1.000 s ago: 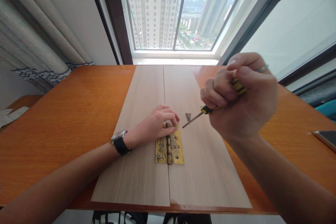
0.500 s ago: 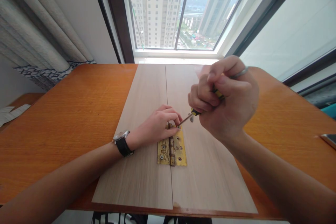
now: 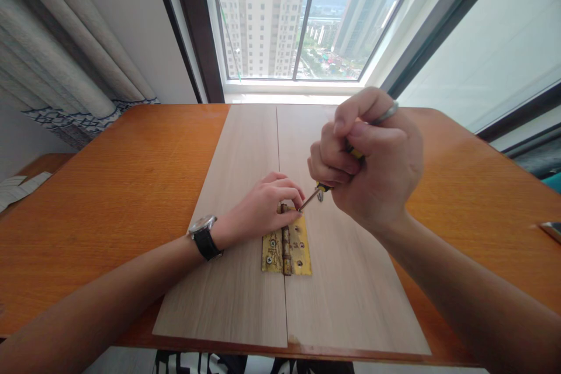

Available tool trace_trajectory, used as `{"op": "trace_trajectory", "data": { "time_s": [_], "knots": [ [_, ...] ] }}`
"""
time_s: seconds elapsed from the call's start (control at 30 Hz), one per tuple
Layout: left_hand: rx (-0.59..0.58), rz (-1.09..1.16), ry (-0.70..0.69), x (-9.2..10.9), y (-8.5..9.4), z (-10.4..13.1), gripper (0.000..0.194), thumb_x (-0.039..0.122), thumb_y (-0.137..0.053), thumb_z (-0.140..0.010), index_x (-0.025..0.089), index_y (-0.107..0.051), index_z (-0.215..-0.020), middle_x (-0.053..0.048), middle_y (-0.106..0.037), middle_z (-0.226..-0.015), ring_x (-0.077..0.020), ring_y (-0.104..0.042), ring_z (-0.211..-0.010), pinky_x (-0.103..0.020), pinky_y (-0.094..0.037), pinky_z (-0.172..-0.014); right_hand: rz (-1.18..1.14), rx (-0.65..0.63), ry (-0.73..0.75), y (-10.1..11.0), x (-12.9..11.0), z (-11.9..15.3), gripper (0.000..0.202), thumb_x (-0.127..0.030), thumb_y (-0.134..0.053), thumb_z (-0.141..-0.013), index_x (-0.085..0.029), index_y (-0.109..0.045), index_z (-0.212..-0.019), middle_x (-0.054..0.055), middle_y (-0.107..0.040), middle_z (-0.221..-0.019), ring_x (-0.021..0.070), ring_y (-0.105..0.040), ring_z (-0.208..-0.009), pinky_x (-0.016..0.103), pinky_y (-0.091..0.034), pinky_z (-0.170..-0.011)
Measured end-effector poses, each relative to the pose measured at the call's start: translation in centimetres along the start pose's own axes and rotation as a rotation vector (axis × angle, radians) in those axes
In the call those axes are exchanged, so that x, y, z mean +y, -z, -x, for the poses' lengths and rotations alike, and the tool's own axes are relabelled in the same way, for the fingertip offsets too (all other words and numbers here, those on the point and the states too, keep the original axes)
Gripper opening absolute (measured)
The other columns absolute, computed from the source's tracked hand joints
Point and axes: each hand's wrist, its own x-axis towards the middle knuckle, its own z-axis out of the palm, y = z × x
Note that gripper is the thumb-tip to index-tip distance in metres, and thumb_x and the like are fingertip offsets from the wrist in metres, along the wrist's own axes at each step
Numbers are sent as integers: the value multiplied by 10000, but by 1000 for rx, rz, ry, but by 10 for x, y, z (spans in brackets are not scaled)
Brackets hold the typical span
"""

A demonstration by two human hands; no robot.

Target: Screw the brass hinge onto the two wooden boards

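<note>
A worn brass hinge [image 3: 301,254] lies unfolded over the seam between two pale wood boards. Screws sit in its left leaf, while several holes in the right leaf show bare. My left hand [image 3: 265,204], with a watch on the wrist, rests across the hinge's upper end; its thumb and forefinger pinch a small screw [image 3: 300,210] at the top of the right leaf. In my right hand [image 3: 372,158], closed in a fist, is a yellow-and-black screwdriver [image 3: 312,197], slanting down left with its tip at that screw. Most of its handle is hidden by my fingers.
A few loose screws [image 3: 320,197] lie on the right board [image 3: 350,304], partly behind the screwdriver. The left board [image 3: 219,304] is beside it on the orange wooden table [image 3: 109,204]. A dark flat object [image 3: 551,230] lies at the right edge, and a window stands beyond.
My right fist has shifted slightly left and up and turned a little with the screwdriver. The tip stays at the screw; my left hand keeps nearly the same place.
</note>
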Motion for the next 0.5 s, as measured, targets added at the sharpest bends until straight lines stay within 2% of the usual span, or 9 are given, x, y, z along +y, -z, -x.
{"op": "trace_trajectory", "data": {
  "time_s": [0.13,0.2,0.27,0.37,0.5],
  "knots": [
    [-1,-11,6,1,1,0,107,126,-657,-863,193,-637,-782,-35,-715,-1031,-238,-531,-1132,-422,-445,-1059,4,5,-44,-5,4,-4,148,-253,-558,-892,-256,-477,-769,-91,-277,-527,90,-208,-450,221,-236,-398],
    [-3,-21,12,2,1,0,98,135,-651,-868,195,-643,-790,-37,-714,-1032,-244,-528,-1138,-433,-442,-1061,37,-33,-69,-4,7,-7,121,-276,-546,-905,-252,-493,-798,-78,-312,-559,99,-264,-482,228,-285,-425],
    [-9,-26,11,1,1,0,89,146,-641,-876,196,-651,-803,-40,-713,-1050,-248,-525,-1147,-442,-435,-1071,72,-119,-97,2,7,-9,97,-289,-541,-904,-251,-498,-825,-60,-369,-615,111,-360,-536,249,-372,-488],
    [-18,-27,2,1,1,0,105,150,-633,-885,195,-645,-791,-41,-708,-1072,-244,-529,-1144,-436,-427,-1082,161,-315,-119,15,0,-14,36,-226,-540,-860,-251,-524,-881,-25,-482,-752,134,-500,-677,289,-476,-629],
    [-13,-19,3,0,1,0,93,164,-637,-897,193,-650,-809,-42,-708,-1094,-245,-524,-1163,-432,-421,-1092,464,-525,-141,33,-20,-20,193,-178,-586,-879,-253,-618,-1054,9,-626,-909,159,-608,-807,299,-523,-698]
  ]
}}
